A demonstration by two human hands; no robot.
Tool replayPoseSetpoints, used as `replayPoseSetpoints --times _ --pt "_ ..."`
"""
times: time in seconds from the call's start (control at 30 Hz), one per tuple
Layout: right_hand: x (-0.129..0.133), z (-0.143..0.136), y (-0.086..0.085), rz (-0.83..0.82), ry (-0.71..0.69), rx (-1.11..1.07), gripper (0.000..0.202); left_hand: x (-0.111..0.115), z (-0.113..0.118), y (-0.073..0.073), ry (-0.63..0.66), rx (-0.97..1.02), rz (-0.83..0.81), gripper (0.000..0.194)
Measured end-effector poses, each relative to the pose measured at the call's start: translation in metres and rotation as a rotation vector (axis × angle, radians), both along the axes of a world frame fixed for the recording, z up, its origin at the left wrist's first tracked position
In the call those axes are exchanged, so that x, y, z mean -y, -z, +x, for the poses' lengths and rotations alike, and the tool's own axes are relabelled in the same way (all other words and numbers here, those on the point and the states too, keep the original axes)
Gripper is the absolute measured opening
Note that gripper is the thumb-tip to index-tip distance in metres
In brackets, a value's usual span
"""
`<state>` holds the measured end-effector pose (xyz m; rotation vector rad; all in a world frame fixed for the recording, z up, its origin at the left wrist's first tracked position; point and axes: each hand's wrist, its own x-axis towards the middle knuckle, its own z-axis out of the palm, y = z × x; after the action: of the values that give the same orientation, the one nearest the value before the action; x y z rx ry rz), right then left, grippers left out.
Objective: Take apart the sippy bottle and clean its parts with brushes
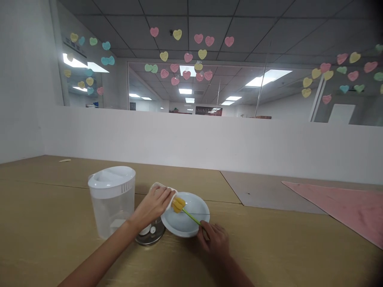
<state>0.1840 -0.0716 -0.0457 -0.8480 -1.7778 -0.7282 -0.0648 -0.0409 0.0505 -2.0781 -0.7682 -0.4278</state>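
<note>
My left hand (155,203) is closed on a white-rimmed clear cup (172,199), which is tilted so that its mouth faces right. A yellow flower-shaped head (178,204) on a green stem sits at the cup's mouth. The stem's lower end is pinched in my right hand (215,239). Beneath the flower lies a pale blue-white bowl (188,229); my right fingers are at its right edge. Partly covered by my left arm, a round dark metal tray (149,239) carries small white items.
A translucent pitcher (100,211) with a white lid stands left of my left hand. A pink cloth (353,207) lies at the right on a grey mat (263,195). A small flat beige piece (65,160) is at the back left. Behind the table rises a white wall (179,139).
</note>
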Motion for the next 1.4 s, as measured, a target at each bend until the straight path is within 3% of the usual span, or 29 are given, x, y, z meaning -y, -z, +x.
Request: replayPoseSetpoints --times 0.1,0.23,0.33,0.43,0.5,0.7,0.8,1.07,1.3,1.4 --pt "-0.01 0.01 0.012 -0.174 0.068 -0.185 0.023 -0.012 -0.011 0.001 -0.089 0.031 0.002 0.035" --pt "-0.021 0.025 0.018 -0.554 0.287 -0.747 0.04 -0.015 -0.013 0.009 0.03 0.038 -0.072 0.038" --pt "-0.025 0.031 0.015 -0.709 0.34 -0.951 0.04 -0.006 -0.006 0.015 0.091 0.443 -0.227 0.038" --pt "-0.027 0.032 0.016 -0.777 0.31 -0.916 0.036 0.013 0.005 0.024 0.138 1.045 -0.403 0.04" --pt "-0.028 0.032 0.02 -0.77 0.283 -0.859 0.035 0.029 0.014 0.034 0.224 1.199 -0.496 0.039" --pt "-0.034 0.032 0.03 -0.768 0.283 -0.749 0.039 0.063 0.036 0.079 0.57 0.964 -0.655 0.052" --pt "-0.033 0.031 0.029 -0.784 0.332 -0.693 0.044 0.068 0.041 0.092 0.674 0.859 -0.687 0.059" --pt "-0.023 0.016 0.014 -1.045 0.306 -0.395 0.039 0.072 0.04 0.091 0.629 0.918 -0.825 0.051" --pt "-0.024 0.019 0.015 -1.102 0.325 -0.378 0.045 0.063 0.032 0.103 0.667 0.921 -0.709 0.069" --pt "-0.023 0.02 0.014 -1.069 0.307 -0.424 0.043 0.053 0.021 0.105 0.651 1.073 -0.612 0.061"
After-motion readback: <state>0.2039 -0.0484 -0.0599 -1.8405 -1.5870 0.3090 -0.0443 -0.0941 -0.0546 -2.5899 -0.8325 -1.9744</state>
